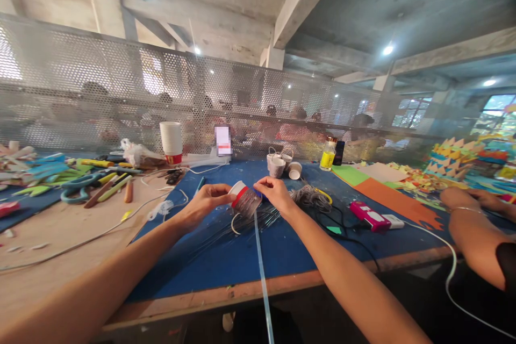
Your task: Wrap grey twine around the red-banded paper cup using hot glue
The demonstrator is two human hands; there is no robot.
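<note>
Pinch grip: left hand clamped on tilted cup; right hand pinched together beside it.

Right hand is partly hiding the right end of the paper cup; what its fingertips are pinching isn't showing clearly. Upright phone, far side, is showing pixelated, unreadable. Perforated metal screen is blurring people beyond. Co-worker's black sleeve is running off right, translucent strip off the near edge.
</note>
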